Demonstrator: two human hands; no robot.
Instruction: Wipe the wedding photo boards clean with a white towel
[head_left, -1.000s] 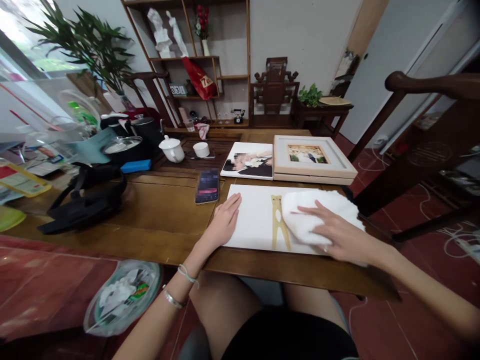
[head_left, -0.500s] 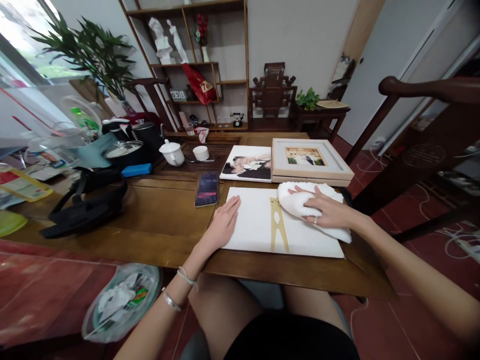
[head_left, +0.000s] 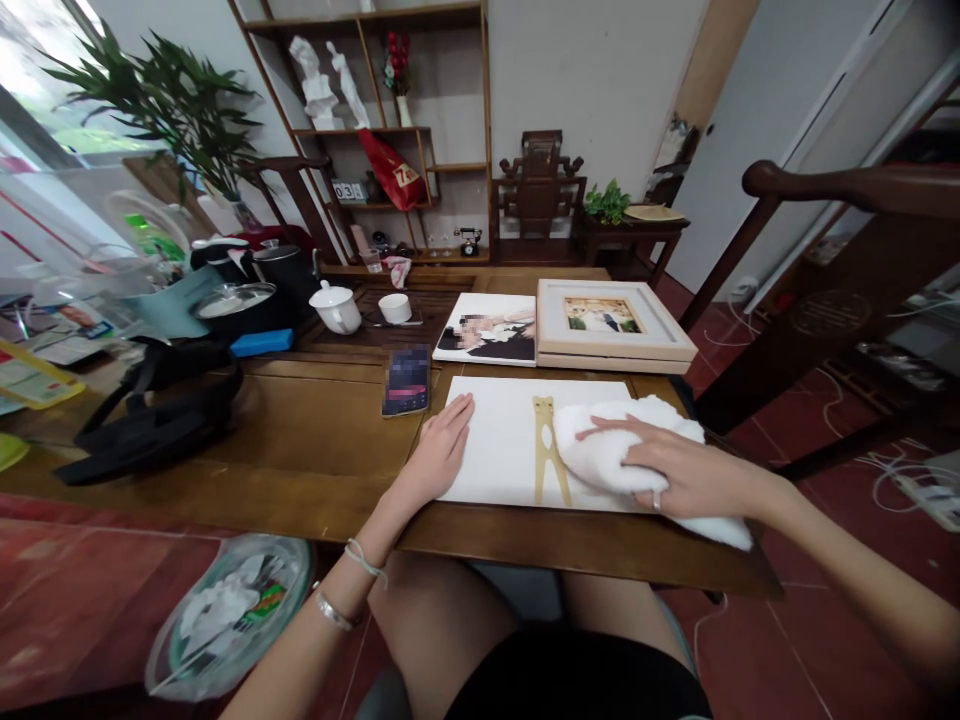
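Observation:
A white board point(head_left: 504, 450) with a tan wooden stand piece point(head_left: 548, 456) on it lies face down at the near edge of the wooden table point(head_left: 315, 440). My left hand point(head_left: 438, 452) rests flat on the board's left edge, fingers stretched out. My right hand point(head_left: 679, 470) presses a white cloth point(head_left: 600, 452) onto the board's right part, fingers laid over the cloth.
Behind the board lie a photo print point(head_left: 491, 328) and a framed picture point(head_left: 609, 320). A phone point(head_left: 406, 380) lies left of the board. A black bag point(head_left: 150, 410), a teapot point(head_left: 336, 308), a cup point(head_left: 394, 306) and pots stand further left. A bin point(head_left: 229, 612) sits on the floor.
My right hand has dragged the cloth from the board's far right corner back toward me along the right side. My left hand stayed on the left edge.

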